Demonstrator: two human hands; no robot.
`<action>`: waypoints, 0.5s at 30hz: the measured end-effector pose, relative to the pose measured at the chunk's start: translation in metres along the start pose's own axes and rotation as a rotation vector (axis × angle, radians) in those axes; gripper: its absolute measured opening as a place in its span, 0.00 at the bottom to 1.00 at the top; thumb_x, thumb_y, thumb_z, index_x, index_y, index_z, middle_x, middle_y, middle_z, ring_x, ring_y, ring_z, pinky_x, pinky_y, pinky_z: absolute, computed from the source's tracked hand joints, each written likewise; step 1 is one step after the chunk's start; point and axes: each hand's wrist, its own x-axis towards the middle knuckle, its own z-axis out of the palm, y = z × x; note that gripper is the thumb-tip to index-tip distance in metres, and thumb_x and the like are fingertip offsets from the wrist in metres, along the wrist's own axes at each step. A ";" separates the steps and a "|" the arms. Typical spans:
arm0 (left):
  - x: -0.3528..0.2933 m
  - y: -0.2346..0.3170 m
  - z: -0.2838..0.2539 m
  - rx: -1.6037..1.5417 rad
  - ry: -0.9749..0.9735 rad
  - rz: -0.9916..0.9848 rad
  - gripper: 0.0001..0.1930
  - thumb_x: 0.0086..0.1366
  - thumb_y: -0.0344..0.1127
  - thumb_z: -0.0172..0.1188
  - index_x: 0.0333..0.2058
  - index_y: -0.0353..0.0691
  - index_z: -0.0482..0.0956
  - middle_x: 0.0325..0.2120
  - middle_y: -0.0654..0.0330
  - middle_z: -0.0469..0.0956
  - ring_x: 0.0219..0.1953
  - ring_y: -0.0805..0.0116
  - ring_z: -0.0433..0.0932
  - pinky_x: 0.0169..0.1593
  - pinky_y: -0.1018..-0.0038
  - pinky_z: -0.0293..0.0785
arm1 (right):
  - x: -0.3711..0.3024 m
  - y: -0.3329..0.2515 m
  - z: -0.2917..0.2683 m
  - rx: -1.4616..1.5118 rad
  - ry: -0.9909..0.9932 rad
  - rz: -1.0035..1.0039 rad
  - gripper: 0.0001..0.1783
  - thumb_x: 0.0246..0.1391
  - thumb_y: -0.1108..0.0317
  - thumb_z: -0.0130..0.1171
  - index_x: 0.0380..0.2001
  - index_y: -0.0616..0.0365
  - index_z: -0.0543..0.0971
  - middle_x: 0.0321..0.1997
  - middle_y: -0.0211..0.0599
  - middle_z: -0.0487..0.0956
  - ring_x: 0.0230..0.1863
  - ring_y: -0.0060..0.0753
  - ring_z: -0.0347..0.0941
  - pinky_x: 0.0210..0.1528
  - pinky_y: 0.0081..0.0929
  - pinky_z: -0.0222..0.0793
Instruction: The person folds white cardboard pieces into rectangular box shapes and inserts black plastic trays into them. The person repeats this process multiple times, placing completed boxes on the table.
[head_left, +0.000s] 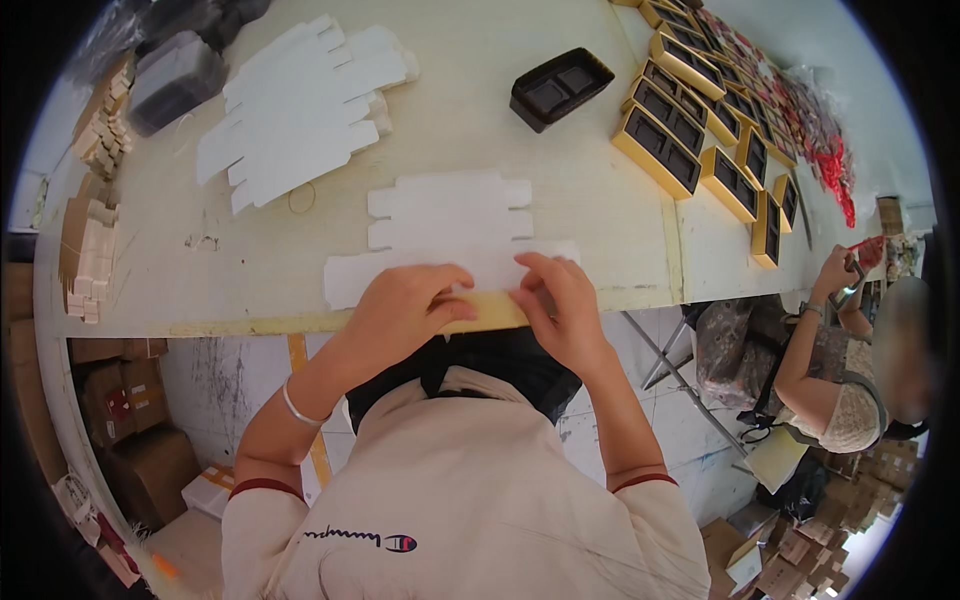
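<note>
A flat, unfolded carton blank point(450, 215) lies in front of me at the table's near edge, white side up with tabs at its sides. Its near strip is raised and shows a gold face point(492, 312). My left hand point(412, 300) pinches the left part of this strip, thumb on the gold and fingers curled over the white. At the right part, my right hand point(562, 305) grips the strip in the same way. Farther off to the left lies a stack of white carton blanks point(290, 110). A black plastic tray point(562, 88) with compartments rests beyond, to the right.
Several gold boxes with black trays inside point(657, 150) stand at the right. Black trays point(178, 80) are stacked at the far left, near folded card pieces point(90, 250) along the left edge. A co-worker's hand point(838, 270) holds a tool at the right. Cardboard boxes point(150, 470) sit below the table.
</note>
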 end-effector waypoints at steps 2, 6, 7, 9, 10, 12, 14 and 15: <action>0.010 0.002 0.008 0.205 0.123 0.106 0.14 0.50 0.35 0.70 0.34 0.38 0.79 0.35 0.59 0.78 0.35 0.59 0.77 0.37 0.69 0.73 | 0.005 0.006 0.006 -0.126 0.047 0.000 0.20 0.45 0.77 0.64 0.44 0.59 0.74 0.35 0.40 0.74 0.35 0.45 0.69 0.38 0.36 0.66; 0.008 -0.008 0.023 0.577 0.330 0.399 0.14 0.48 0.37 0.69 0.35 0.43 0.79 0.42 0.63 0.73 0.44 0.62 0.72 0.44 0.66 0.69 | 0.002 0.011 0.005 -0.220 0.110 -0.052 0.19 0.46 0.76 0.62 0.44 0.56 0.75 0.44 0.43 0.72 0.39 0.45 0.70 0.41 0.38 0.66; 0.001 -0.013 0.025 0.611 0.328 0.438 0.15 0.48 0.37 0.68 0.36 0.44 0.79 0.43 0.63 0.72 0.46 0.62 0.71 0.45 0.65 0.68 | -0.003 0.010 0.004 -0.277 0.128 -0.160 0.18 0.47 0.74 0.62 0.44 0.56 0.75 0.45 0.43 0.72 0.40 0.44 0.70 0.42 0.38 0.67; -0.014 -0.015 0.024 0.524 0.246 0.432 0.18 0.47 0.37 0.69 0.39 0.45 0.81 0.45 0.62 0.72 0.46 0.61 0.71 0.47 0.62 0.67 | -0.012 0.003 0.006 -0.333 0.108 -0.249 0.18 0.46 0.74 0.63 0.43 0.57 0.76 0.47 0.41 0.73 0.42 0.42 0.71 0.43 0.39 0.67; -0.020 -0.016 0.024 0.475 0.204 0.429 0.20 0.47 0.36 0.70 0.41 0.46 0.81 0.46 0.62 0.72 0.46 0.60 0.71 0.48 0.61 0.67 | -0.017 -0.006 0.011 -0.335 0.068 -0.225 0.18 0.45 0.74 0.64 0.42 0.58 0.77 0.48 0.41 0.73 0.43 0.41 0.71 0.44 0.39 0.66; -0.027 -0.018 0.025 0.541 0.206 0.433 0.19 0.47 0.36 0.69 0.41 0.45 0.81 0.44 0.62 0.74 0.48 0.60 0.71 0.50 0.61 0.67 | -0.025 -0.010 0.017 -0.356 0.040 -0.215 0.18 0.44 0.74 0.65 0.42 0.58 0.79 0.48 0.39 0.74 0.44 0.39 0.72 0.45 0.39 0.66; -0.032 -0.019 0.025 0.610 0.216 0.436 0.19 0.48 0.35 0.69 0.42 0.44 0.81 0.43 0.62 0.76 0.49 0.60 0.72 0.52 0.61 0.67 | -0.033 -0.003 0.020 -0.396 0.062 -0.252 0.18 0.44 0.73 0.65 0.43 0.59 0.79 0.48 0.38 0.75 0.44 0.39 0.71 0.46 0.36 0.65; -0.036 -0.020 0.026 0.515 0.219 0.444 0.17 0.49 0.34 0.69 0.40 0.44 0.81 0.41 0.62 0.77 0.48 0.60 0.73 0.51 0.62 0.67 | -0.038 -0.002 0.017 -0.399 0.033 -0.257 0.18 0.45 0.73 0.63 0.43 0.59 0.78 0.46 0.38 0.74 0.44 0.38 0.70 0.46 0.36 0.65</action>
